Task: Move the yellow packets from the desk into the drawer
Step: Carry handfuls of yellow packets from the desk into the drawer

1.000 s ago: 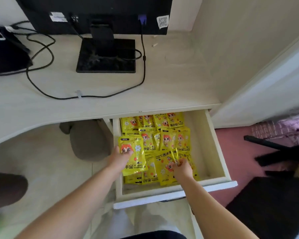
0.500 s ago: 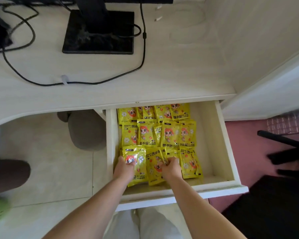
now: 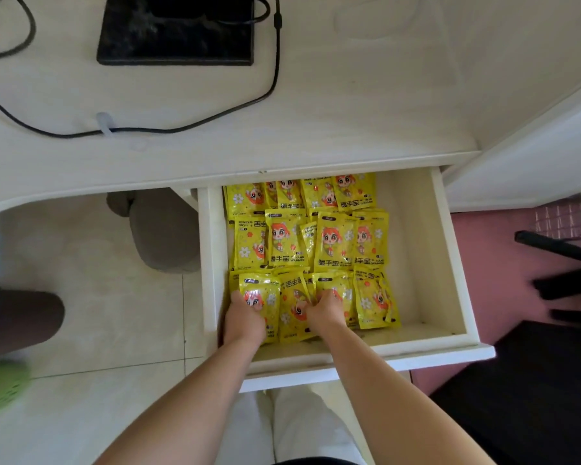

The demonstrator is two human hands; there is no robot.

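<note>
The white drawer (image 3: 447, 256) is pulled out from under the desk (image 3: 332, 112). Several yellow hand-warmer packets (image 3: 332, 241) lie in rows across its left and middle. My left hand (image 3: 244, 322) is at the front left of the drawer and grips a yellow packet (image 3: 264, 297) that lies flat on the front row. My right hand (image 3: 323, 313) is just beside it, fingers curled on the edges of front-row packets (image 3: 294, 310). No yellow packets show on the visible part of the desk top.
A black monitor base (image 3: 175, 31) and a black cable (image 3: 275, 62) lie at the back of the desk. A grey stool (image 3: 165, 229) stands under the desk, left of the drawer. The drawer's right third (image 3: 416, 263) is bare. Dark furniture (image 3: 550, 397) stands at the right.
My left hand has lowered its yellow packet from above the drawer onto the front row. My right hand stayed on the front packets. The camera tilted down and closer.
</note>
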